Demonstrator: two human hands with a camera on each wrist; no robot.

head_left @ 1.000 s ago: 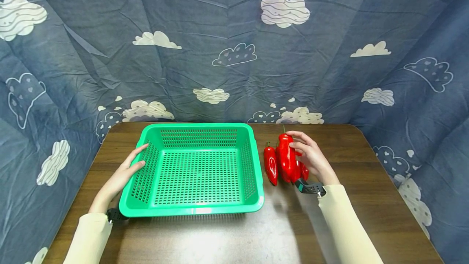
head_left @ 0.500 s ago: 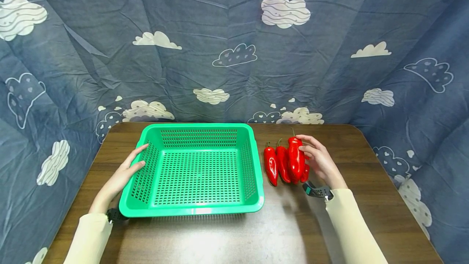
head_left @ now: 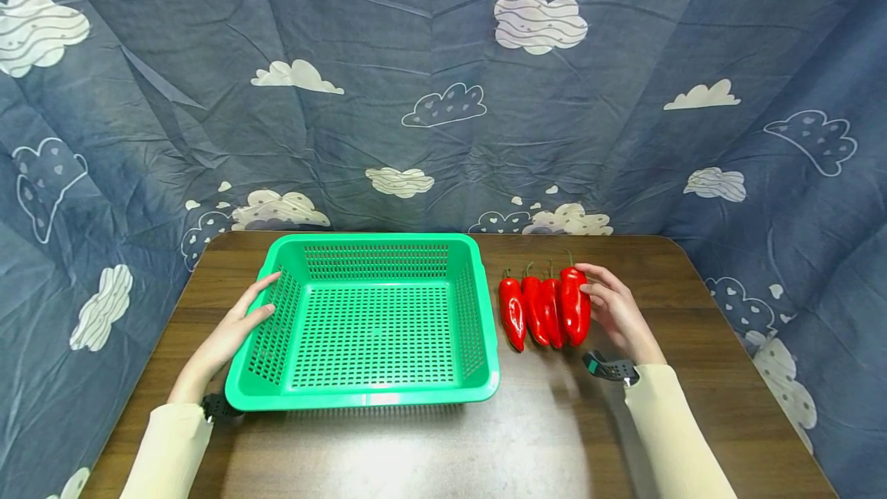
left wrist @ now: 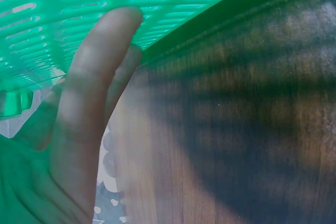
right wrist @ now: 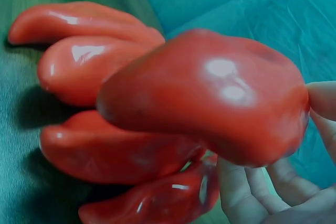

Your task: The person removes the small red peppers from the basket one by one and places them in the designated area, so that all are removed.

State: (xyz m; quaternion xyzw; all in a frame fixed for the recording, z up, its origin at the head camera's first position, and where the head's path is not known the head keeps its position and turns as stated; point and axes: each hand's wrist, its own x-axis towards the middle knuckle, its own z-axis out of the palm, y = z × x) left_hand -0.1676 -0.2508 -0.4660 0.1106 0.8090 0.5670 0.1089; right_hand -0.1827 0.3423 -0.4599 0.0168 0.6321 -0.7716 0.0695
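A glossy red pepper [head_left: 575, 310] is held by my right hand [head_left: 617, 314], its stem pointing to the back. The right wrist view shows the thumb and fingers around the stem end of this pepper [right wrist: 210, 98], its tip over its neighbours. More red peppers [head_left: 512, 314] lie side by side to its left; several show in the right wrist view, one of them hidden from the head camera. My left hand [head_left: 225, 333] grips the left rim of a green plastic basket [head_left: 374, 397], two digits over the edge. Other fingers [left wrist: 100, 51] lie along its slotted outer wall.
The basket, with nothing in it, takes up the left half of the brown wooden table [head_left: 513, 437]. A blue cloth [head_left: 443, 145] printed with clouds hangs behind the table and at both sides. A narrow gap separates basket and peppers.
My right hand has moved rightward and slightly nearer with the pepper, passing over the others and uncovering those to its left. The left hand and basket stay where they were.
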